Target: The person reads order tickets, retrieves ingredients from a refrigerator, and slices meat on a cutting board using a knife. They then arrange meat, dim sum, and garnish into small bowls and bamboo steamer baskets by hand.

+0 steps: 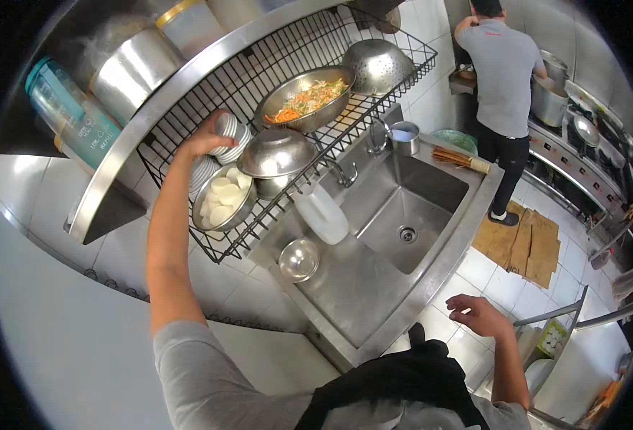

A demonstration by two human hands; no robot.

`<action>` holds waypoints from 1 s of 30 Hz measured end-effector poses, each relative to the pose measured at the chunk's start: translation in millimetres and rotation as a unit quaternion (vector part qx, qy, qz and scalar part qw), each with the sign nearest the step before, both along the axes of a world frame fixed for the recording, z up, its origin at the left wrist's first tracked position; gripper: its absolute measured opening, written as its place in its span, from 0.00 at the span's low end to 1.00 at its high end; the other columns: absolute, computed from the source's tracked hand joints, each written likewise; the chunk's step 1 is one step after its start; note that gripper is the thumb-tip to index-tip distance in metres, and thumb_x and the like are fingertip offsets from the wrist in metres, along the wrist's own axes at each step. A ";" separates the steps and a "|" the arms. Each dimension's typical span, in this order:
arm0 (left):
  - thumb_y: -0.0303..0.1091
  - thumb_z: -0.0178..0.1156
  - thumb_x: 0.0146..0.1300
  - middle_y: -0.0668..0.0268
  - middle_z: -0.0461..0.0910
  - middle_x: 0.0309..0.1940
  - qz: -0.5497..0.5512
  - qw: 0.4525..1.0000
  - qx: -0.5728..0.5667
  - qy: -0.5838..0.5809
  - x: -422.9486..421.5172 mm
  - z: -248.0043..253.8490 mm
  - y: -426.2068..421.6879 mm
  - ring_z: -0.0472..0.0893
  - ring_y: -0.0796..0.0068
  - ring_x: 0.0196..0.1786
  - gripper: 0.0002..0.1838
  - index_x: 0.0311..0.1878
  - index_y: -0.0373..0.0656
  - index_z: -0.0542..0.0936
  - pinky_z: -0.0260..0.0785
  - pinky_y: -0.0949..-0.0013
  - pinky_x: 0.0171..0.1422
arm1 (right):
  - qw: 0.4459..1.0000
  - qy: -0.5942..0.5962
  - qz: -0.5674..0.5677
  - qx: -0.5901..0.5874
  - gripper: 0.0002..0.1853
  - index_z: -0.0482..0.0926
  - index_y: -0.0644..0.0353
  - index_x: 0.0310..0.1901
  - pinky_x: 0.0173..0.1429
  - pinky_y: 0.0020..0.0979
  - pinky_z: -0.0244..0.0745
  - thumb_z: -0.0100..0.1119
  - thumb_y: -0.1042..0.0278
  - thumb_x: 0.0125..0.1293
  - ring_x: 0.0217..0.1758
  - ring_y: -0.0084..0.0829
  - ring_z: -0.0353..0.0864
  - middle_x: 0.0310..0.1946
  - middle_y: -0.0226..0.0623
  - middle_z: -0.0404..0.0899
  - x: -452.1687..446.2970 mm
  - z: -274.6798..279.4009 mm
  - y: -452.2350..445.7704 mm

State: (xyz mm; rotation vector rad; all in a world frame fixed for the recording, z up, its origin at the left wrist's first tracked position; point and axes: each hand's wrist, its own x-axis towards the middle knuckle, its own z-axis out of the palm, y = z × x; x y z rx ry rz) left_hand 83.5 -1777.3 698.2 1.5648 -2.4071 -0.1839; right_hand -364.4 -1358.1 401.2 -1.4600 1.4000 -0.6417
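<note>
Over there, the nearer left hand (203,139) grasps stacked white bowls (227,127) at its three o'clock, the right hand (478,315) hanging free.

The rack (309,39) under the left hand (207,138) carries cups (202,172) just beside it, a bowl (242,213) of slices (223,196) near, and, farther right, a pan (318,120) of vegetables (309,99) and a colander (378,66). Between both hands, the counter (341,290) bears a dish (299,259) and jug (325,216), with a pot (405,145) and sticks (460,159) farther out. Beyond the right hand (476,315), cardboard (521,245) lies on the floor (501,287).
</note>
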 end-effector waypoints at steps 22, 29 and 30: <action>0.49 0.73 0.45 0.53 0.69 0.62 -0.356 0.934 0.003 -0.015 -152.1 25.1 107.1 0.67 0.64 0.66 0.48 0.68 0.39 0.63 0.56 0.67 0.69 | 0.750 -0.630 0.096 -0.177 0.36 0.56 0.57 0.68 0.60 0.54 0.76 0.45 0.38 0.69 0.63 0.44 0.71 0.62 0.44 0.65 165.4 201.8 -281.3; 0.42 0.71 0.54 0.56 0.60 0.65 -0.205 0.957 0.163 0.124 -112.3 58.9 104.9 0.62 0.66 0.66 0.47 0.71 0.42 0.53 0.62 0.66 0.65 | 0.691 -0.703 0.151 -0.080 0.32 0.56 0.71 0.65 0.63 0.59 0.70 0.50 0.55 0.69 0.64 0.61 0.67 0.62 0.58 0.65 174.2 197.3 -308.8; 0.43 0.70 0.55 0.54 0.55 0.69 -0.193 0.963 0.150 0.117 -95.9 63.5 104.1 0.60 0.62 0.69 0.47 0.72 0.41 0.54 0.61 0.61 0.67 | 0.680 -0.712 0.159 -0.067 0.29 0.59 0.67 0.64 0.62 0.62 0.70 0.51 0.58 0.68 0.62 0.56 0.69 0.60 0.53 0.67 169.6 192.5 -309.9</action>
